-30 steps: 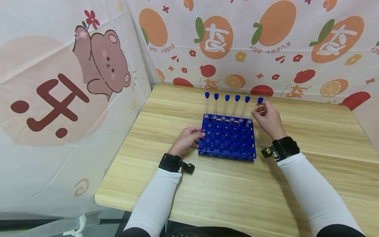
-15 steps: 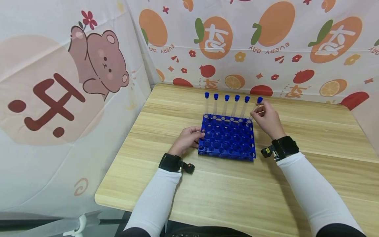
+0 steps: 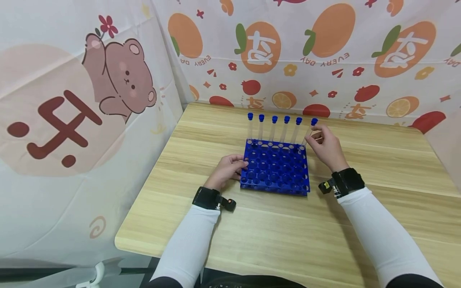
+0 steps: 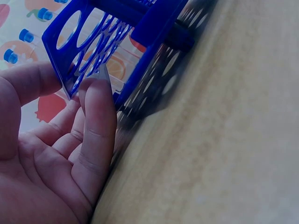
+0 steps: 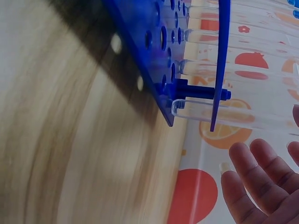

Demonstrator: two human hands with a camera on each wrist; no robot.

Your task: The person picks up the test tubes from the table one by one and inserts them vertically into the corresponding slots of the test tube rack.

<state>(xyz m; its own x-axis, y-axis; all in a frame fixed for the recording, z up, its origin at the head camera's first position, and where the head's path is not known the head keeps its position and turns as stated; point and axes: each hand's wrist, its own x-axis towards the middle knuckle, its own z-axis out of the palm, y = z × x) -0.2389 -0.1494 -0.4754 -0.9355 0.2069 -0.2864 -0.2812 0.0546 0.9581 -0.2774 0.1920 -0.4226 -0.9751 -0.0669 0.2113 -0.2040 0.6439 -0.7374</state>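
A blue tube rack stands on the table. My left hand grips its left edge; in the left wrist view the thumb and a finger pinch a corner of the perforated plate. Capped clear test tubes stand in a row along the rack's far side. My right hand pinches the rightmost test tube below its blue cap, and this tube leans to the right. Seen from the right wrist, that tube passes through the upper plate, its round bottom at the lower plate's corner. Its cap is out of that view.
The other test tubes stand to the left of the held one, several of them with blue caps. The rack's nearer holes hold no tubes. A wood-grain table carries the rack, with a fruit-print cloth behind it.
The head view shifts slightly. Both hands keep their hold, the rack stays in place, and the rightmost test tube hardly moves.
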